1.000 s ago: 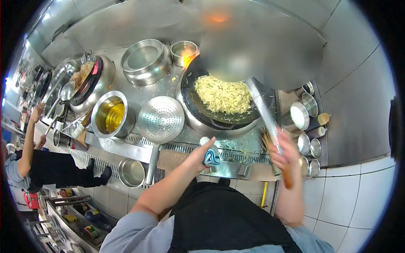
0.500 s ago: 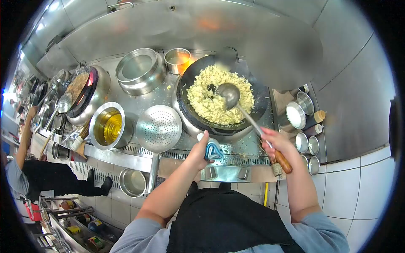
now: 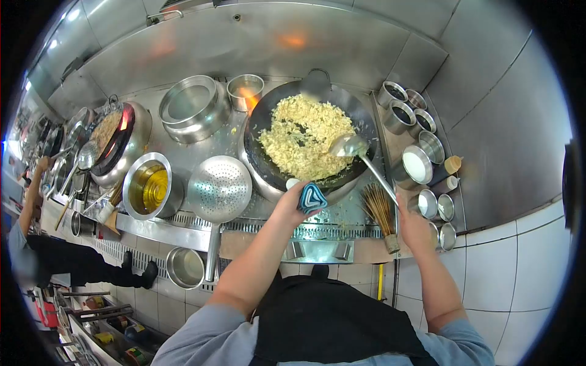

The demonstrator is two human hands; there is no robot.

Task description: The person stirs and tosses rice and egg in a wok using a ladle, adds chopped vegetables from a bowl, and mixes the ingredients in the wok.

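Observation:
A large black wok [image 3: 259, 119] holds loose, pale yellow fried rice [image 3: 305, 122]. My left hand [image 3: 290, 204] is closed around a folded blue-and-white cloth [image 3: 312, 199] at the wok's near rim. In my right hand [image 3: 414, 224] is the handle of a long metal ladle [image 3: 349, 145]. Its bowl rests over the right side of the rice, tilted. The ladle's wooden grip is hidden by my hand and wrist. Just left of that hand, a bamboo wok brush [image 3: 381, 210] lies on the stove edge.
Left of the wok are a perforated strainer [image 3: 220, 189], a pot of yellow oil [image 3: 129, 189] and a lidded-looking steel pot [image 3: 194, 110]. Several seasoning tins [image 3: 417, 163] line the right side. A co-worker [image 3: 67, 259] stands at another wok, far left.
The ladle bowl has moved from the middle of the rice to its right side and turned. The rice has spread, and my right hand is lower. The whole view has shifted slightly.

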